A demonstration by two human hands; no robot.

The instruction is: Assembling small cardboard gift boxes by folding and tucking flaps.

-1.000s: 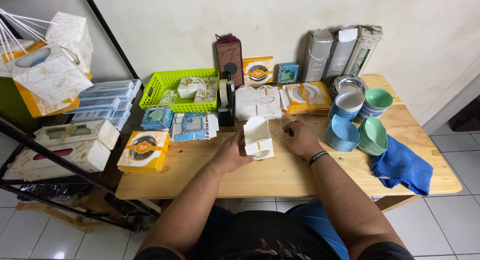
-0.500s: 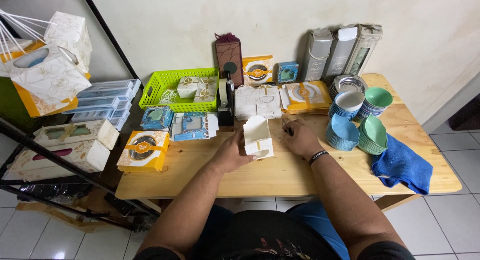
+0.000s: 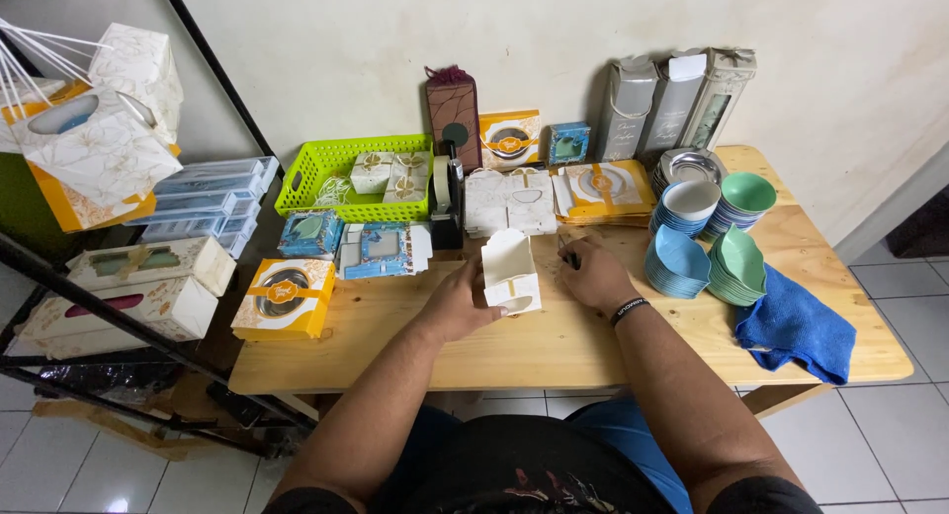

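A small white cardboard box (image 3: 511, 274) with its top flap up stands on the wooden table (image 3: 554, 346). My left hand (image 3: 457, 304) grips its left side. My right hand (image 3: 591, 275) rests on the table just right of the box, fingers curled around a small dark object that I cannot make out. A wristband sits on my right wrist.
Behind the box lie flat white box blanks (image 3: 511, 200), a black tape dispenser (image 3: 447, 203), a green basket (image 3: 356, 178) and orange-white boxes (image 3: 285, 299). Stacked blue and green bowls (image 3: 714, 239) and a blue cloth (image 3: 796, 324) fill the right side. A rack with boxes stands left.
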